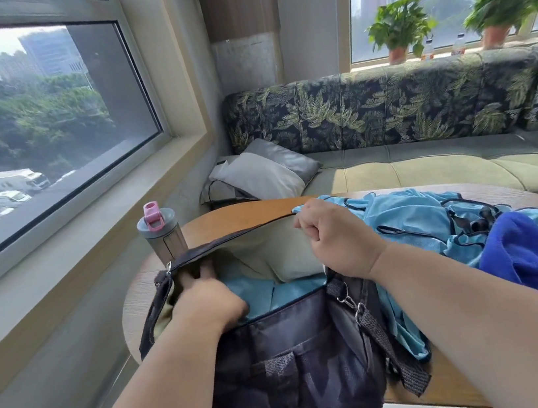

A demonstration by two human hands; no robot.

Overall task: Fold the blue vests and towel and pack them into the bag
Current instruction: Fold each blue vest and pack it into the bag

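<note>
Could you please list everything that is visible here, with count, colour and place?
bag: 1, black, near table edge, open
folded cloth: 1, light blue, inside bag
vests: a pile, count unclear, light blue, on table right of bag
towel: 1, dark blue, on the pile
bottle: 1, grey with pink cap, behind bag
table: 1, wooden
pillows: 2, grey, sofa corner
sofa: 1, green, leaf-print back
plants: 2, green, windowsill
left hand: inside bag, on cloth
right hand: grips far bag rim

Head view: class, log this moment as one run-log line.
left hand: inside bag, pressing light-blue cloth | right hand: gripping bag's far rim | vests, towel: unpacked on table
</note>
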